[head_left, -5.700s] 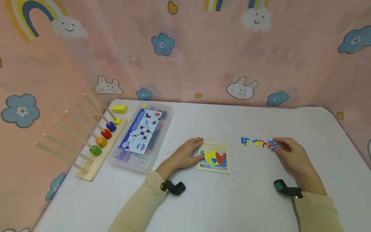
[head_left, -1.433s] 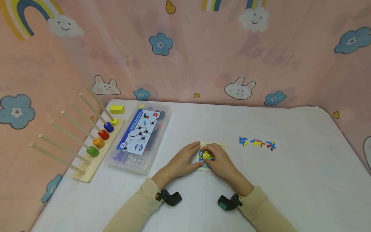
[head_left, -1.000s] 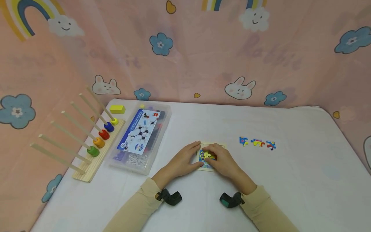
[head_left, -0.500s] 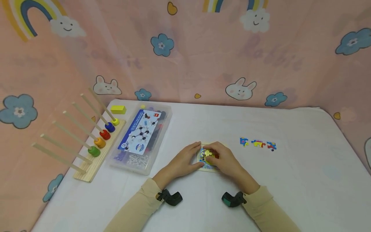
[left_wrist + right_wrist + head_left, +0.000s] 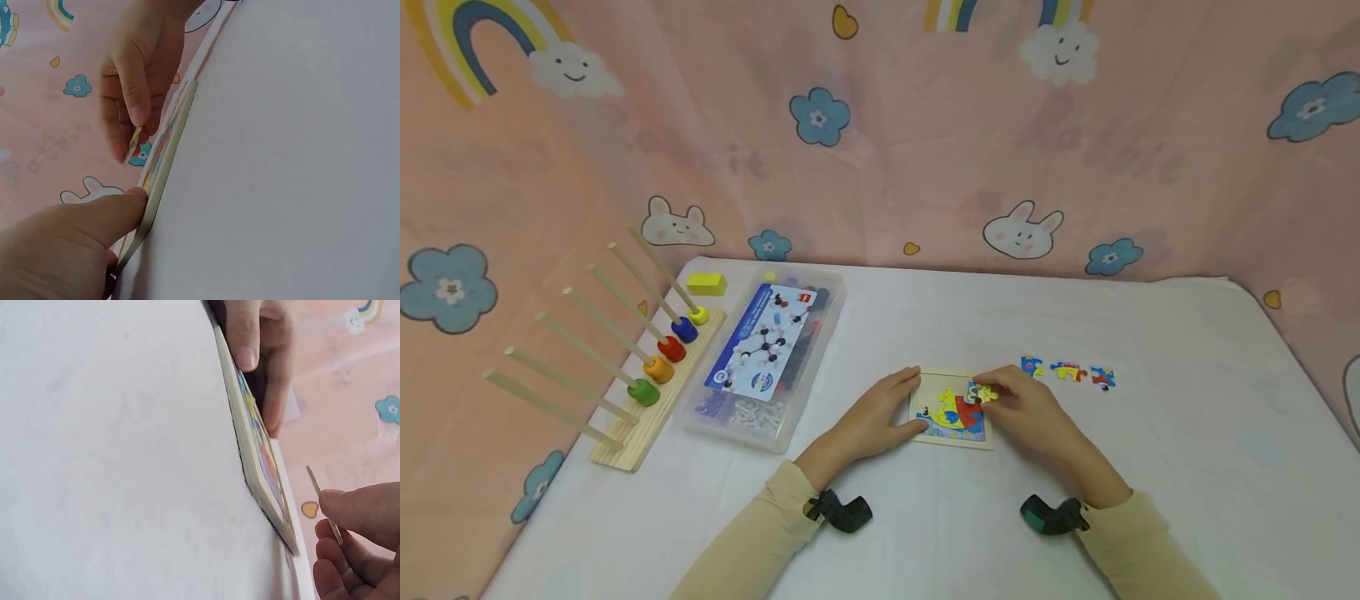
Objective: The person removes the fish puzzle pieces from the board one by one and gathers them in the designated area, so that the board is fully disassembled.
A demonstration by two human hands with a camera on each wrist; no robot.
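Observation:
A square wooden puzzle tray (image 5: 952, 445) lies on the white table, its lower part filled with yellow, red and blue pieces. My left hand (image 5: 868, 421) grips its left edge, thumb over the rim. Above the tray's upper right corner, my right hand (image 5: 1037, 417) pinches a yellow and blue puzzle piece (image 5: 982, 392). The right wrist view shows that piece (image 5: 314, 479) raised off the tray (image 5: 236, 425), between thumb and fingers. Right of the tray lie three loose pieces: one at the left (image 5: 1032, 365), partly behind my right hand, a middle one (image 5: 1067, 371) and a right one (image 5: 1102, 377).
At the left stands a wooden rack (image 5: 638, 433) with upright rods and coloured beads. Beside it lie a clear plastic case (image 5: 790, 417) with a blue and white label and a yellow block (image 5: 707, 284). A patterned pink cloth (image 5: 880, 167) hangs behind the table.
My right hand has moved from over the middle of the tray to its upper right corner, taking the pinched piece along and uncovering the tray's filled part. My left hand stays at the left edge.

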